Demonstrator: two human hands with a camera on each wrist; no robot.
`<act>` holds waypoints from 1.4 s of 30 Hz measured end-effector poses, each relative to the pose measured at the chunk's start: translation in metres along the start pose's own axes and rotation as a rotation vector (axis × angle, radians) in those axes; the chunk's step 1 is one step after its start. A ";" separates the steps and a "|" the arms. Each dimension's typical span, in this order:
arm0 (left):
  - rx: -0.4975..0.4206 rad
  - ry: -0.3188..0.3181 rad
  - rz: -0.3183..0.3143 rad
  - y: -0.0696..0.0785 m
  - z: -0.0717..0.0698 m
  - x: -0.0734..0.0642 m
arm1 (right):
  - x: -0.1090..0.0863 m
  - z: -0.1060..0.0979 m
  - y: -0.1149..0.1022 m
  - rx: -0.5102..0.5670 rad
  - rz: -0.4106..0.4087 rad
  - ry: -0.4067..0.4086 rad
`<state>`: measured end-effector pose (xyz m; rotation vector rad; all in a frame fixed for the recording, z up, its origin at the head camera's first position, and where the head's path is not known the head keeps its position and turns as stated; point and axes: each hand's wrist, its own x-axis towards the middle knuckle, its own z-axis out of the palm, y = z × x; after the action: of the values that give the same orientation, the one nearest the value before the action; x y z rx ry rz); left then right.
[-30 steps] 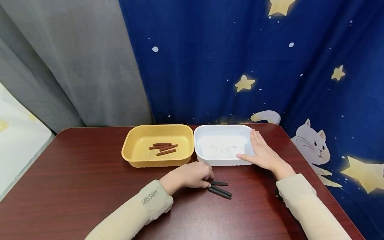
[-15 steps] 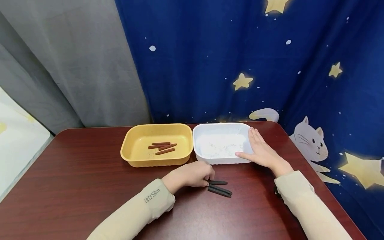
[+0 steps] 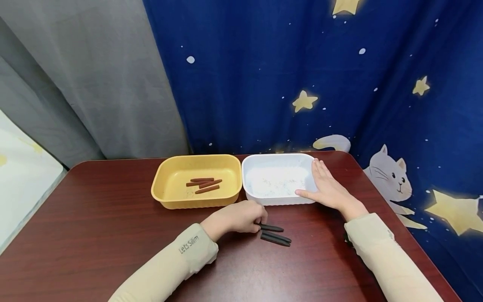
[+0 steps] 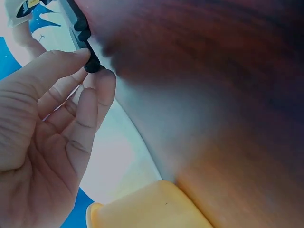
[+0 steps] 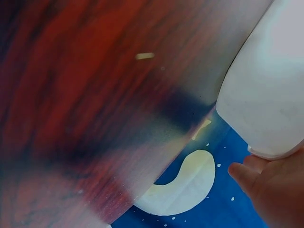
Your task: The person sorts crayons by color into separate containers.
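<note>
In the head view my left hand (image 3: pixel 239 217) is low over the table, pinching the end of a black crayon (image 3: pixel 272 228) between thumb and forefinger. The left wrist view shows the same pinch on the crayon (image 4: pixel 91 61) close up. Two more black crayons (image 3: pixel 276 239) lie side by side just in front of it on the table. My right hand (image 3: pixel 332 191) rests on the right end of the white basket (image 3: pixel 281 201), its fingers straight along the outer side and the thumb over the front rim. In the right wrist view that basket (image 5: pixel 266 76) hides part of the fingers.
A yellow basket (image 3: pixel 196 204) stands against the white one's left side and holds several brown crayons (image 3: pixel 206 189). Specks dot the white basket's floor. Behind the dark red table (image 3: pixel 113 218) hang a grey curtain (image 3: pixel 113 84) and a blue starry curtain (image 3: pixel 245 75).
The pinched black crayon has drawn slightly away from the other two, along with my left hand. The right hand stays at the white basket. The head view has shifted a little.
</note>
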<state>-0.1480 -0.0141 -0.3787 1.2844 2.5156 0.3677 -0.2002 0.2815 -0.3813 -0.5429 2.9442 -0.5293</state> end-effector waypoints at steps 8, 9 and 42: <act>0.025 0.037 0.010 0.003 -0.007 -0.004 | -0.001 0.001 0.002 -0.004 0.006 0.005; 0.022 0.034 0.011 0.004 -0.008 -0.004 | -0.001 0.002 0.003 -0.007 0.007 0.005; 0.005 0.187 0.000 -0.017 -0.081 -0.009 | 0.001 0.001 0.002 0.000 0.001 0.000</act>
<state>-0.1857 -0.0393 -0.3083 1.3078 2.6707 0.5032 -0.2016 0.2823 -0.3825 -0.5409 2.9448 -0.5292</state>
